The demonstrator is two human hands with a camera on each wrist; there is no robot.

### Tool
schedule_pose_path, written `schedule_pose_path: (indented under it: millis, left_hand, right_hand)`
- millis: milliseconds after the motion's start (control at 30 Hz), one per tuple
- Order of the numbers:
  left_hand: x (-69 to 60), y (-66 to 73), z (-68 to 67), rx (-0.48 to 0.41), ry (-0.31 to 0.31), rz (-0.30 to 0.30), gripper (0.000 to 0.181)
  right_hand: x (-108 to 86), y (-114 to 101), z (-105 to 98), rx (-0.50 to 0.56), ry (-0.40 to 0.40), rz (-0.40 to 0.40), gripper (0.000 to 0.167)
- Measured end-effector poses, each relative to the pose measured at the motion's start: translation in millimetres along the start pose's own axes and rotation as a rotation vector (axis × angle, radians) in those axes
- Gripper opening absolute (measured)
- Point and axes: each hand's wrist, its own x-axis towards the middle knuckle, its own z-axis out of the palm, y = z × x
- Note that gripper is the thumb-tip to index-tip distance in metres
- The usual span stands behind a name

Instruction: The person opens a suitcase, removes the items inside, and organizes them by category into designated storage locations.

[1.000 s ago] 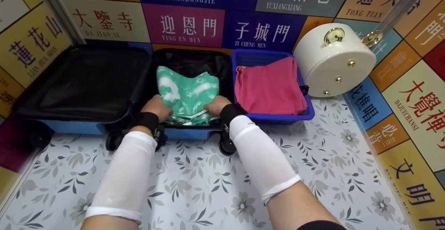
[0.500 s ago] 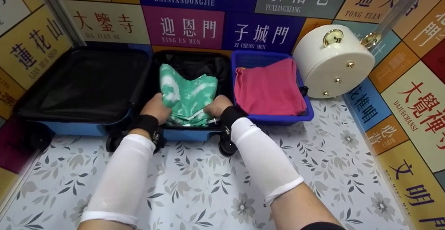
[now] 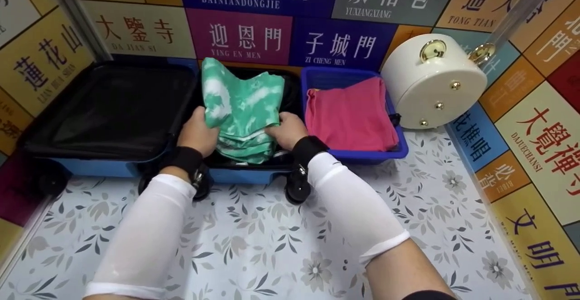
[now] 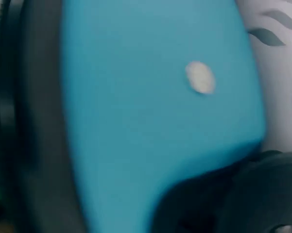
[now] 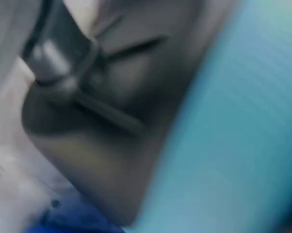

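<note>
A folded green-and-white tie-dye garment (image 3: 242, 100) is held up at the right half of a blue suitcase (image 3: 244, 176), its top edge standing above the black rim. My left hand (image 3: 198, 132) grips its left side. On the opposite side my right hand (image 3: 288, 130) pinches the lower right edge, thumb inward. Layers of the same cloth hang in folds between the hands. Most of the fingers are hidden behind the fabric. In the left wrist view only the blue suitcase shell (image 4: 150, 97) and part of a wheel show; the right wrist view is blurred, with a black wheel housing (image 5: 102, 136).
The suitcase's other half (image 3: 113, 109), with a black lining, lies open at the left. Right of the hands stands a blue basket (image 3: 353, 154) with folded pink cloth (image 3: 349, 116). A round white case (image 3: 435, 82) with gold fittings is beside it, near the printed walls.
Both hands have lifted the green garment a little upward out of the suitcase half, and its top edge now reaches higher against the wall. The basket and white case have stayed put.
</note>
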Motion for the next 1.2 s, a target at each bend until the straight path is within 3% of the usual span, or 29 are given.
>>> schedule_pose_path:
  millis: [200, 533, 800, 1033, 1200]
  left_hand:
    - [-0.2, 26.1, -6.6, -0.051, 0.100, 0.072, 0.035]
    - [6.0, 86.1, 15.8, -0.200, 0.119, 0.177, 0.035]
    - [13.4, 131.5, 54.0, -0.273, 0.062, 0.225, 0.034]
    - [17.7, 157.3, 92.5, -0.263, 0.026, 0.232, 0.036]
    - [15.6, 168.9, 119.9, -0.254, -0.052, 0.220, 0.040]
  right_hand:
    - [-3.2, -13, -26, 0.103, 0.066, -0.082, 0.040]
    - [-24.5, -8, -97, 0.137, 0.219, -0.136, 0.040]
    - [-41.1, 14, -151, 0.112, 0.350, -0.157, 0.036]
    - [-52.5, 39, -184, 0.084, 0.425, -0.130, 0.037]
    - [-63.7, 59, -203, 0.003, 0.473, -0.059, 0.041]
